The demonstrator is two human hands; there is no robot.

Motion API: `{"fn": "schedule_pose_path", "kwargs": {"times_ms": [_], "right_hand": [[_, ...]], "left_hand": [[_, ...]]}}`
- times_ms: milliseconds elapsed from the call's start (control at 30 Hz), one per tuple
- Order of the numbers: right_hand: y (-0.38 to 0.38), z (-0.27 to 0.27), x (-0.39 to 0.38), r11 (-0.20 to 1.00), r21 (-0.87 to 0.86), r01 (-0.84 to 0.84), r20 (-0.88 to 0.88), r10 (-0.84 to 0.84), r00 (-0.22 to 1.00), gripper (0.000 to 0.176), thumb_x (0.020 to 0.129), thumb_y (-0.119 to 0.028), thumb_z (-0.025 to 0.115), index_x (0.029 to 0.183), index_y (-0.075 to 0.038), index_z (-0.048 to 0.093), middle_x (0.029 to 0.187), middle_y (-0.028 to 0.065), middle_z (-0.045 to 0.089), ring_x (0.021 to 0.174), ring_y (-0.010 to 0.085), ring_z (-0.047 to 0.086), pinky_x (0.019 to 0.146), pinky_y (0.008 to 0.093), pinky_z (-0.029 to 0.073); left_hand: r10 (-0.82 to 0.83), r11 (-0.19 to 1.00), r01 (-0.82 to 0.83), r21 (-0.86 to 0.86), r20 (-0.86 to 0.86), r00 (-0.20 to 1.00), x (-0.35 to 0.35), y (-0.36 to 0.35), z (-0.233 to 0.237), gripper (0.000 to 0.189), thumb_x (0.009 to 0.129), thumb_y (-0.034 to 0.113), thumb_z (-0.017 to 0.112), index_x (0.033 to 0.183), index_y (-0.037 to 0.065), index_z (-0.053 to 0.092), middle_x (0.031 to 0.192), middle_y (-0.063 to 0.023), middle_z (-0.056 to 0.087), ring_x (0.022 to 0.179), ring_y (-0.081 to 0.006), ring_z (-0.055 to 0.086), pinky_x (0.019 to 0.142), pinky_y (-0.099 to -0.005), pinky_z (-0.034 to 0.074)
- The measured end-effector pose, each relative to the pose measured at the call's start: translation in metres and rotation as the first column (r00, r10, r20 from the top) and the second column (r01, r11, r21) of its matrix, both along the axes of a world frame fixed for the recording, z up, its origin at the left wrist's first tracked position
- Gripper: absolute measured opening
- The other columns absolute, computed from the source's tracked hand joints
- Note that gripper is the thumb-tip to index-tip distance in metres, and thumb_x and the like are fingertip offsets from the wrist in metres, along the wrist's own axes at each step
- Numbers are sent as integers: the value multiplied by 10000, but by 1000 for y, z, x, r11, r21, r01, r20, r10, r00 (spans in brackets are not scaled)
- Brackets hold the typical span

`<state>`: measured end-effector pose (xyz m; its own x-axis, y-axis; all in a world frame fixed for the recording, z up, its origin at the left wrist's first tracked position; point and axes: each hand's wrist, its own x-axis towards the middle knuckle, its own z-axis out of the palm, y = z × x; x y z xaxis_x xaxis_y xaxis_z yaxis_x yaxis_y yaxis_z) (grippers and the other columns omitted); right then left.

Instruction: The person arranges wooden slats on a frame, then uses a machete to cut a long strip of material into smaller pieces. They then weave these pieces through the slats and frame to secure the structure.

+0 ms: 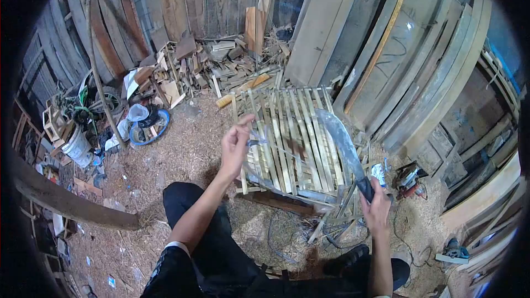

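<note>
My right hand (pixel 377 209) is wrapped around the dark handle of a machete (pixel 341 139). Its long, curved grey blade points up and away, over the right side of a slatted wooden frame (pixel 287 171). My left hand (pixel 236 146) is raised over the frame's left edge, its fingers closed in a pinch. Something thin and partly see-through seems to come from those fingers across the slats; I cannot make out what it is. The frame, made of many narrow pale strips, lies in front of my knees.
Scrap wood (pixel 221 58) is heaped by the back wall. Large boards (pixel 326 27) lean at the right. A blue basin (pixel 150 127) and a white bucket (pixel 77 146) stand left. A red power tool (pixel 411 182) and cords lie on the shaving-covered floor, with a curved beam (pixel 72 201) at left.
</note>
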<state>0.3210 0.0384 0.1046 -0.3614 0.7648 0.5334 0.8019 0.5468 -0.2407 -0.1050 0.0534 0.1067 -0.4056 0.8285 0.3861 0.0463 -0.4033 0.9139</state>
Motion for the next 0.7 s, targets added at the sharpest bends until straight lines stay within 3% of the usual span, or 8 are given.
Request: {"fn": "schedule_pose_path", "kwargs": {"times_ms": [133,200,233,300,433,500,567,700], "right_hand": [[-11,-4,-5,967,-244,76,-143,-114,983,804,811,-226,828,1450,-63,369,1056,199,692,877,355,711,774,421,558],[-20,1,-19,892,-450,42,-316,-203,927,1004,715,-428,880,1494,-116,329,1028,184,693,875,318,712,791,425,563],[-23,6,-26,886,-460,60,-305,-221,926,1004,715,-428,880,1494,-116,329,1028,184,693,875,318,712,791,425,563],[-28,18,-33,954,-290,-77,-316,-20,948,1069,682,-480,885,1514,-134,310,1030,183,684,891,312,700,788,419,561],[-27,1,-31,922,-387,-14,-350,-132,928,854,834,-451,795,1493,-132,356,1036,205,675,905,362,701,779,422,556],[-30,2,-29,909,-416,7,-348,-166,923,688,900,-384,734,1439,-100,413,1039,207,682,887,375,705,755,435,551],[-33,-6,-21,973,-229,-2,-212,-48,976,616,901,-341,735,1373,-61,454,1042,203,692,858,371,708,732,450,550],[-43,6,-22,983,-186,6,-97,-24,995,505,854,-306,783,1224,-59,543,981,165,707,771,356,698,683,442,545]], "left_hand": [[-189,977,206,-45,245,951,10,-1,-6,204,1085,189,466,930,70,525,1194,-123,710,1056,-145,643,919,-335,513],[-193,975,208,-77,168,967,18,4,-13,204,1083,191,474,928,67,525,1202,-124,705,1052,-145,642,924,-338,513],[-190,975,198,-99,85,978,24,6,-11,206,1081,194,483,927,64,525,1209,-126,700,1047,-146,641,930,-341,512],[-187,968,214,-132,189,964,36,10,-13,208,1075,204,504,934,54,535,1204,-122,697,1056,-148,637,949,-344,506],[-212,949,236,-209,130,969,49,19,-21,237,1063,259,530,966,56,605,1251,-140,675,1031,-161,649,952,-335,500],[-253,951,259,-167,58,966,56,25,-26,257,1058,252,552,976,16,614,1084,-87,705,1026,-126,623,948,-308,475],[-214,949,222,-223,61,975,57,27,-27,284,1050,277,568,973,11,630,1016,-59,704,999,-116,620,938,-280,462],[-218,937,273,-219,245,945,54,37,-37,277,1031,298,597,935,40,627,1316,-98,614,1112,-140,591,950,-312,463]]}}
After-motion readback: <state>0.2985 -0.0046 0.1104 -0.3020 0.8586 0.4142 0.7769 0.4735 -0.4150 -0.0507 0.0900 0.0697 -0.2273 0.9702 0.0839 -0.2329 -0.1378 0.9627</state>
